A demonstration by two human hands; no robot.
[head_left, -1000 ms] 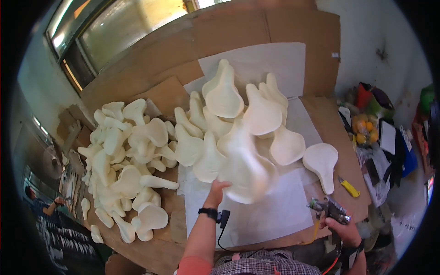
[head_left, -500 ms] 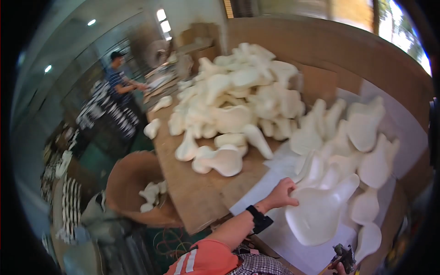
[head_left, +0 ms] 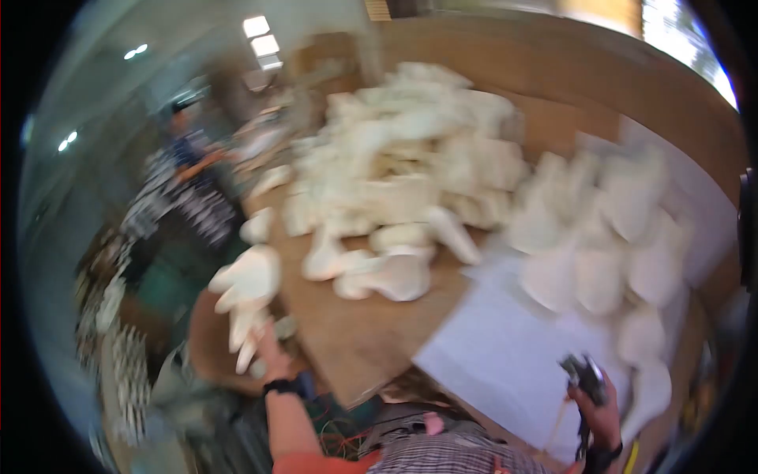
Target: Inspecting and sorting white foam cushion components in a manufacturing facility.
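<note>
Our left hand point(head_left: 270, 355) has its fingertips against a bunch of saddle-shaped pieces point(head_left: 257, 275); blur keeps us from telling whether they grip or have let go. The pieces are pale cream and smooth-looking, broad and rounded at one end, with narrower tips below (we cannot count them), and they show over a brown bin point(head_left: 207, 355) left of the table point(head_left: 395, 344). Our right hand point(head_left: 596, 407) has its fingers wrapped around a dark metallic spray gun point(head_left: 583, 371), near a white sheet point(head_left: 482, 347). Farther out, we see similar pieces heaped in a far pile point(head_left: 403, 150) and grouped at right, and a co-worker point(head_left: 185, 150) at far left.
</note>
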